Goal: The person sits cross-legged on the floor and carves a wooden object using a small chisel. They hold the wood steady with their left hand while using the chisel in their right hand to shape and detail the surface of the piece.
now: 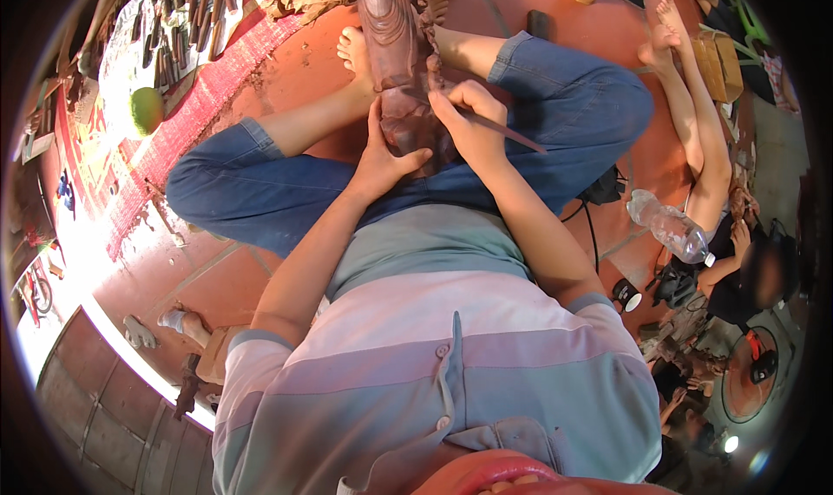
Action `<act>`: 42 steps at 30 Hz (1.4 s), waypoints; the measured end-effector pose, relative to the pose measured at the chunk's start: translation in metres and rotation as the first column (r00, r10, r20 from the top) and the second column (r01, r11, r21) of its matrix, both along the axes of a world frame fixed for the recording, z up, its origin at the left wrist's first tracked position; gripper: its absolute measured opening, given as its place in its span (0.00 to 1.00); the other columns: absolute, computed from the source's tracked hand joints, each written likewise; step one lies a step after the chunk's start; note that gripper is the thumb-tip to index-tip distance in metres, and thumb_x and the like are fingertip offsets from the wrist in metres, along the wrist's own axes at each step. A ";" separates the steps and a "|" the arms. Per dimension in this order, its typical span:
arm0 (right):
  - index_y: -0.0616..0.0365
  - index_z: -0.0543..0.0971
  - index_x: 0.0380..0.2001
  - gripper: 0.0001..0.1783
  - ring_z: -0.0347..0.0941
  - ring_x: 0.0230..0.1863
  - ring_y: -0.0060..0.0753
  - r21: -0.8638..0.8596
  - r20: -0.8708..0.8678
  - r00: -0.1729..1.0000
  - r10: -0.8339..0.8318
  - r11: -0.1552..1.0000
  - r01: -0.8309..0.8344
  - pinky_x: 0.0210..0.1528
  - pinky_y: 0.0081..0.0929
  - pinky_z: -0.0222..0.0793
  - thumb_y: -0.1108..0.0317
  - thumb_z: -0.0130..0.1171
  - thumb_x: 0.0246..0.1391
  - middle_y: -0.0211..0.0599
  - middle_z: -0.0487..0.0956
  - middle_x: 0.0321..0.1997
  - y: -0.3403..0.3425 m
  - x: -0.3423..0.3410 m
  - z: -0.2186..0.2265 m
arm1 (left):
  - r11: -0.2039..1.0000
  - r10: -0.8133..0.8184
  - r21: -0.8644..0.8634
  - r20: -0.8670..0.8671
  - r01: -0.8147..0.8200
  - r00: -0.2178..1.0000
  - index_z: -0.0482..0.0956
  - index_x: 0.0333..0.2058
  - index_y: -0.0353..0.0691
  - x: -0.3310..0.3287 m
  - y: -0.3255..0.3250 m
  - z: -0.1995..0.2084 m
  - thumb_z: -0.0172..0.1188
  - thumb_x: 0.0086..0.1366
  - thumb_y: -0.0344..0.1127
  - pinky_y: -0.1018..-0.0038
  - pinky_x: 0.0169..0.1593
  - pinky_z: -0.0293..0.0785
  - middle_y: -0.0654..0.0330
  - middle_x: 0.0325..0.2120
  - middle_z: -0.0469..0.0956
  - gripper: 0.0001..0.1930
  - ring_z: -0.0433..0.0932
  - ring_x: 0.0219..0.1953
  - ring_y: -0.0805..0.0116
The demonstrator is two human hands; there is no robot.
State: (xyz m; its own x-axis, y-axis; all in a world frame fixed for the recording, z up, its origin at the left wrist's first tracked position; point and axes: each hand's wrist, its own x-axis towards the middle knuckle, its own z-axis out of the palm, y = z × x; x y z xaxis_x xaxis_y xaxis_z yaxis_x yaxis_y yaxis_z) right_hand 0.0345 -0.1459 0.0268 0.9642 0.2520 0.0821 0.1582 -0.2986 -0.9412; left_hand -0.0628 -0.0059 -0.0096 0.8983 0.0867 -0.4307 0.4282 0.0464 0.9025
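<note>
A dark reddish-brown carved wooden statue (pixel 392 39) lies lengthwise between my bent legs, its draped folds facing up. My left hand (pixel 382 158) is wrapped round the near end of the statue, thumb across the top and fingers along its left side. My right hand (pixel 475 126) is closed on a slim dark carving tool (pixel 518 137); one tapered end sticks out to the right. The fingertips of that hand are at the statue's right edge, beside a knobbly carved staff-like strip (pixel 433 61). The tool's working end is hidden by the fingers.
Many carving tools (pixel 178 26) lie on a pale sheet at the far left, near a green round object (pixel 146 111) and a red mat (pixel 186 131). To the right are a clear plastic bottle (pixel 672 226), a black cable (pixel 593 235) and another person's bare legs (pixel 701 113).
</note>
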 end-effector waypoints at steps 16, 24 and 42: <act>0.63 0.74 0.17 0.10 0.68 0.19 0.28 0.082 0.156 0.985 0.078 0.992 -0.092 0.25 0.25 0.64 0.74 0.64 0.45 0.36 0.71 0.17 0.004 -0.003 0.000 | 1.000 0.005 0.000 0.017 -0.005 1.000 0.29 0.67 0.37 -0.001 0.000 -0.007 0.74 0.48 0.42 0.65 0.64 0.61 0.44 0.61 0.57 0.63 0.62 0.63 0.56; 0.62 0.73 0.15 0.12 0.70 0.19 0.31 0.086 0.225 0.973 0.058 0.993 -0.079 0.24 0.27 0.64 0.74 0.65 0.44 0.38 0.73 0.17 0.007 0.002 0.000 | 1.000 0.012 -0.027 -0.006 -0.012 1.000 0.29 0.67 0.38 -0.001 -0.001 -0.002 0.74 0.48 0.42 0.65 0.64 0.60 0.43 0.61 0.58 0.63 0.61 0.63 0.56; 0.64 0.73 0.17 0.11 0.68 0.21 0.23 0.035 0.141 0.976 0.168 0.984 -0.174 0.25 0.22 0.63 0.75 0.66 0.46 0.34 0.72 0.19 0.003 0.000 0.000 | 0.998 0.033 -0.061 0.013 -0.032 0.999 0.28 0.66 0.37 -0.003 -0.002 -0.011 0.74 0.48 0.41 0.66 0.64 0.60 0.42 0.61 0.58 0.63 0.62 0.63 0.55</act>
State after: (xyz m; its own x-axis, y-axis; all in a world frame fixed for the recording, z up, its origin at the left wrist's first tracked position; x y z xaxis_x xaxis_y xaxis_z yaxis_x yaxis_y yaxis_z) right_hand 0.0345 -0.1431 0.0266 0.8861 0.4047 0.2260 0.3313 -0.2117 -0.9195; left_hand -0.0654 -0.0080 -0.0205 0.9013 0.0896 -0.4239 0.4134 0.1152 0.9032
